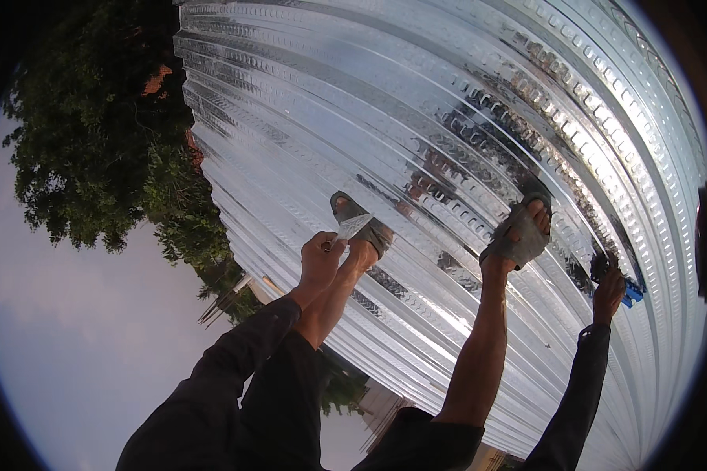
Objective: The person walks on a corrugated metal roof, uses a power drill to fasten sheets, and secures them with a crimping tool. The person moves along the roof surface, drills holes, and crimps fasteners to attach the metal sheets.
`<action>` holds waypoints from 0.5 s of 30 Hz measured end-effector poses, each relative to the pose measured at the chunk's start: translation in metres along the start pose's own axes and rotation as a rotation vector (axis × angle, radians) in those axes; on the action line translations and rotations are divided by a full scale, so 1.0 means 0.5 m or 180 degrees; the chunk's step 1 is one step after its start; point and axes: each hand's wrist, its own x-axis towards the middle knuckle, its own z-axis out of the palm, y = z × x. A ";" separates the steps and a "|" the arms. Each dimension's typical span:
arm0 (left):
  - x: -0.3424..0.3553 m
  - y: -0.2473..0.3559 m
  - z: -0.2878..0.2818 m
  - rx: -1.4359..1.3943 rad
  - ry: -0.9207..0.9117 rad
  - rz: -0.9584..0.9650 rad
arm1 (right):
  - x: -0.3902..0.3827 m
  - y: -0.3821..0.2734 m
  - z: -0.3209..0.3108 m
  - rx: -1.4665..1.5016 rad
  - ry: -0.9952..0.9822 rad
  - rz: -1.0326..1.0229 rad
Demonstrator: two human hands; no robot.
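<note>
My left hand (pixel 320 265) is closed, and a small pointed piece of clear plastic film (pixel 355 226) sticks out from its fingers, in front of my left sandal (pixel 375 234). Out to the right, my right hand (pixel 607 297) is closed around a small blue object (pixel 632 293). Most of that object is hidden by the hand, so its kind cannot be made out. The right hand is low over the shiny ribbed metal sheet (pixel 314 141); whether it touches the sheet cannot be told.
Both my feet stand on the sloping metal sheeting, the right one in a grey sandal (pixel 520 235). Raised ribs run across the sheeting. Leafy trees (pixel 86 125) rise beyond its left edge, with open sky (pixel 78 330) below them in the picture.
</note>
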 end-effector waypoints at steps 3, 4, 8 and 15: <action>-0.070 0.030 0.066 -0.0900 -0.0210 0.0191 | 0.012 -0.027 -0.041 -0.0508 -0.0316 -0.0535; -0.083 0.071 0.085 -0.1150 -0.0552 0.0044 | -0.005 -0.010 -0.031 -0.0362 -0.0130 -0.0685; -0.120 0.147 0.081 -0.1596 -0.1652 0.0731 | -0.039 -0.042 -0.085 0.0818 -0.0205 -0.0843; -0.119 0.180 0.005 -0.3974 -0.2444 0.0602 | -0.069 -0.305 -0.401 0.0477 -0.1500 -0.1025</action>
